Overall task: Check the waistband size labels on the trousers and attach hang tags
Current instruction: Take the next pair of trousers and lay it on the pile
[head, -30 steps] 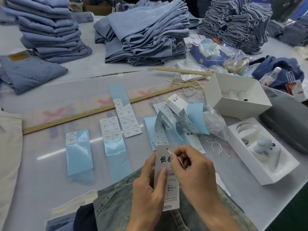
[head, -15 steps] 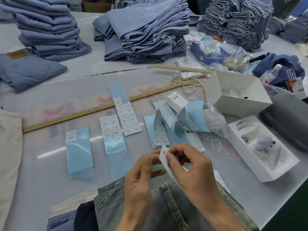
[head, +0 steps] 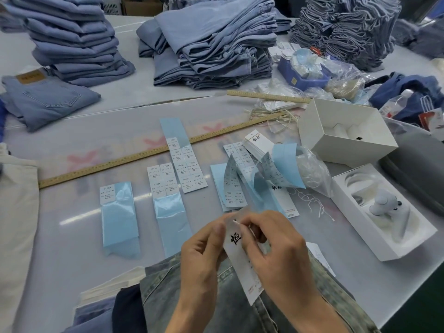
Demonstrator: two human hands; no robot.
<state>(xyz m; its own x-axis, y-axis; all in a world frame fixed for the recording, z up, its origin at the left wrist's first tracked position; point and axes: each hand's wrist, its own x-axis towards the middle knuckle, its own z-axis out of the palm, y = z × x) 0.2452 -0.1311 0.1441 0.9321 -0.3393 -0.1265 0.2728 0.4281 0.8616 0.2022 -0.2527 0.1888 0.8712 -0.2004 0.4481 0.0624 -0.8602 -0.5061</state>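
Observation:
A white hang tag (head: 242, 263) with black characters is held upright over faded grey-blue trousers (head: 230, 306) at the table's near edge. My left hand (head: 204, 258) pinches the tag's left edge. My right hand (head: 276, 251) pinches its top right, where a thin white string shows at the fingertips. Sheets of size stickers on blue backing (head: 185, 164) lie in rows just beyond. More hang tags (head: 255, 144) sit in a small stack behind the curled sticker strips (head: 276, 174).
A long wooden ruler (head: 144, 156) crosses the table. An open white box (head: 346, 133) and a white tray holding a small device (head: 382, 210) stand at the right. Stacks of folded blue jeans (head: 211, 42) fill the back. Loose strings (head: 310, 200) lie near a plastic bag.
The tag was turned edge-on half a second ago and now faces me again, tilted. Both hands stayed on it and rose slightly over the trousers.

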